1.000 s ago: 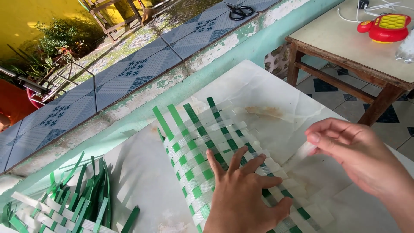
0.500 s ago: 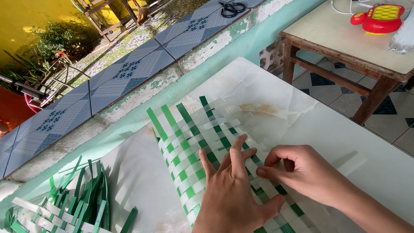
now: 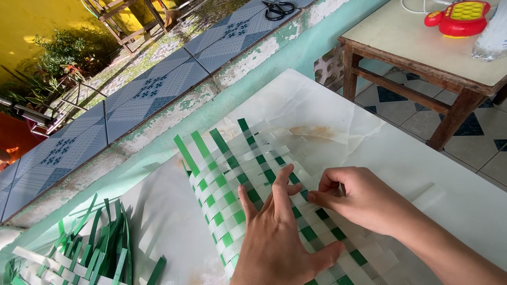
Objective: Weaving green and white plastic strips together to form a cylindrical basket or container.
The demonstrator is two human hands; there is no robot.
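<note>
A woven mat (image 3: 232, 174) of green and white strips lies on a white marble-look tabletop (image 3: 327, 113). My left hand (image 3: 277, 237) presses flat on the weave with fingers spread. Beside it, my right hand (image 3: 359, 198) rests on the mat's right edge, its thumb and fingertips pinching a white strip (image 3: 311, 196) in the weave. A loose end of a white strip (image 3: 430, 196) sticks out to the right of my right wrist.
A pile of loose green and white strips (image 3: 84, 248) lies at the lower left. Behind the table runs a green ledge with blue tiles (image 3: 158, 89); scissors (image 3: 279, 8) lie on it. A wooden side table (image 3: 422, 47) at the right carries a red and yellow toy phone (image 3: 458, 16).
My right hand has moved left from the table's open area onto the mat's edge and closed on a white strip. My left hand stayed pressed on the weave.
</note>
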